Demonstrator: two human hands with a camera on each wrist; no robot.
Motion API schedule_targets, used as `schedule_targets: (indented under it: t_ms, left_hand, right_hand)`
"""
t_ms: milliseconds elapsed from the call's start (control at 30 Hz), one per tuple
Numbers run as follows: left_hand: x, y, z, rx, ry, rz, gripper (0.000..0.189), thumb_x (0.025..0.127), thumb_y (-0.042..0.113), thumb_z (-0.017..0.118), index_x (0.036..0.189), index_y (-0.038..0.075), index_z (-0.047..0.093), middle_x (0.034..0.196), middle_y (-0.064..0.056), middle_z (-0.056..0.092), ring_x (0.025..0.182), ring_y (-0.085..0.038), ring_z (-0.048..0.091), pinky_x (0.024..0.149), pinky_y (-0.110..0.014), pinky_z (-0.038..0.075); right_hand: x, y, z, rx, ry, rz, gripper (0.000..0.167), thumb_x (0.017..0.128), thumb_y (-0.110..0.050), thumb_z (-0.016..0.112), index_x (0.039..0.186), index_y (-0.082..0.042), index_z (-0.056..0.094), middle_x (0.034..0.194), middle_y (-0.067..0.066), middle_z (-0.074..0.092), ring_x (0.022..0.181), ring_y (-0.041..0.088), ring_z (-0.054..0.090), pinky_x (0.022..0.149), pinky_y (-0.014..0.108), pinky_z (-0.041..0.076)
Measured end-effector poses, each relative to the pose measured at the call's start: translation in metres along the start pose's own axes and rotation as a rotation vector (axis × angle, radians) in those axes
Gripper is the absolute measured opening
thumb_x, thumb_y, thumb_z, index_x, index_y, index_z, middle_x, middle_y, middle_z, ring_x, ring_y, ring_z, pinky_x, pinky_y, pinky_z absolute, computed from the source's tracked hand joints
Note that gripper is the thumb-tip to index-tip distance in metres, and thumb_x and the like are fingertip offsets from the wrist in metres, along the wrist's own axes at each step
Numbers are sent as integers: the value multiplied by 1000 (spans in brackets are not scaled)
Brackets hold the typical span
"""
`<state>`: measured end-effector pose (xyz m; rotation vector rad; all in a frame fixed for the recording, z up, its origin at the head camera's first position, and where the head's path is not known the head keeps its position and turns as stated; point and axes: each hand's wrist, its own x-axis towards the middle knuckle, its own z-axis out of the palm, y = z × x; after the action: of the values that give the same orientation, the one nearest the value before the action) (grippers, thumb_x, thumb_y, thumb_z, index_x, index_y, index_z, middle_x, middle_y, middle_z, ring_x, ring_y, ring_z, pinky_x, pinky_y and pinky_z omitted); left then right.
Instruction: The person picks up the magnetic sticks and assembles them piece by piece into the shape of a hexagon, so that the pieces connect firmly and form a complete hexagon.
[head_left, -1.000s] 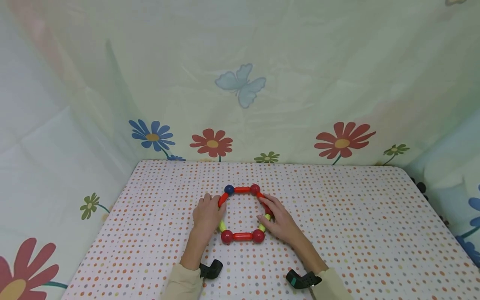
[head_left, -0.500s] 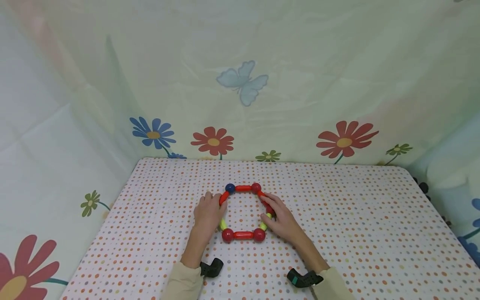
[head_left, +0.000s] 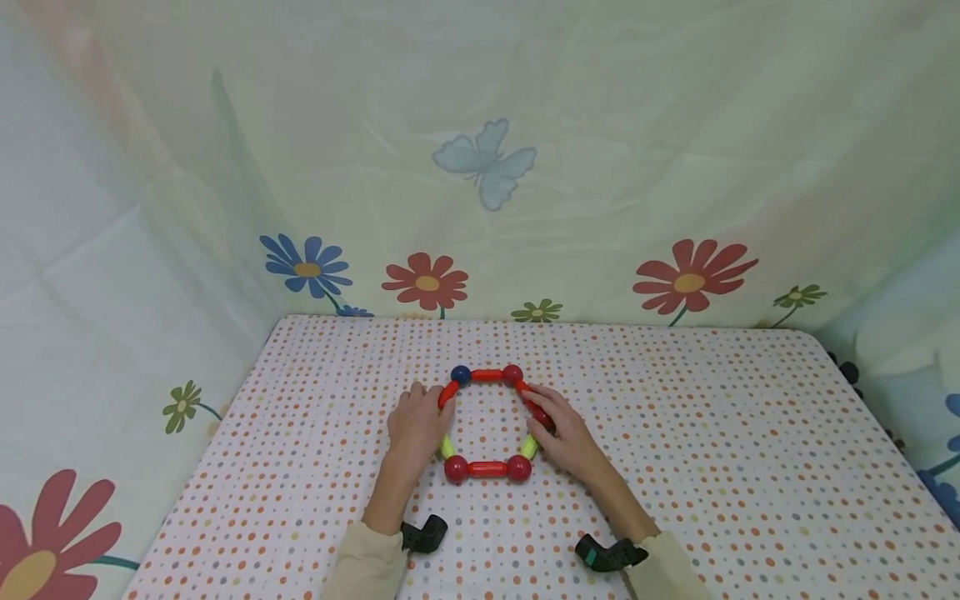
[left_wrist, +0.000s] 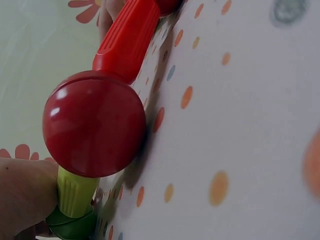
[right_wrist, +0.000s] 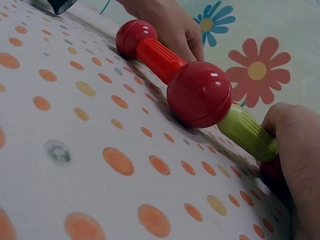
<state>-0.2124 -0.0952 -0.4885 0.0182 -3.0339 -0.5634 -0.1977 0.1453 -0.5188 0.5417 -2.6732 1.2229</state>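
Observation:
A six-sided ring of toy construction balls and rods lies on the dotted tabletop. At its back is a blue ball (head_left: 461, 376), joined by a red rod (head_left: 487, 376) to a red ball. My left hand (head_left: 417, 422) grips the left corner, where a green ball (left_wrist: 74, 225) shows beside a lime-green rod (left_wrist: 76, 194). My right hand (head_left: 566, 437) holds the right corner's red ball (head_left: 542, 418), thumb inside the ring and fingers over the adjoining red rod. Two red balls (right_wrist: 200, 95) with a red rod (right_wrist: 160, 59) between them form the near side.
The tabletop (head_left: 720, 467) has a white cover with coloured dots. Behind it hangs a pale curtain (head_left: 600, 167) printed with flowers and a butterfly. Black wrist cameras (head_left: 424, 534) sit at both cuffs.
The right corner's red ball has shifted slightly outward to the right with my right hand, and the lime-green rod beside it leans more. My left hand stays in place.

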Motion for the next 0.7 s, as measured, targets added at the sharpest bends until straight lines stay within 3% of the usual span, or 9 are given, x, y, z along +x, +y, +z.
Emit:
schedule_targets:
  t_ms: [267,500,700]
  left_hand:
    - [1,-5,1,-7,-20,-18,46,96,46,54,127,14,62,99,-8,57,77,-20,48,56,-27,36]
    - [3,-13,-7,-45,-24,-25,50,97,52,49,127,15,63,111,-10,65,91,-26,62,63,-36,48]
    - [3,-19,-14,-43,-11,-72,47,98,49,49,127,15,63,112,-10,67,94,-26,63,64,-35,50]
  right_hand:
    - [0,-2,1,4,7,7,44,94,-18,60,136,-9,54,147,14,46,135,38,44,108,59,37]
    - [1,-4,3,25,47,48,45,95,-23,61,137,-9,52,146,13,48,135,37,45,108,59,37]
    - [3,-4,6,45,88,84,45,95,-25,60,136,-10,52,144,12,49,132,33,49,109,55,39]
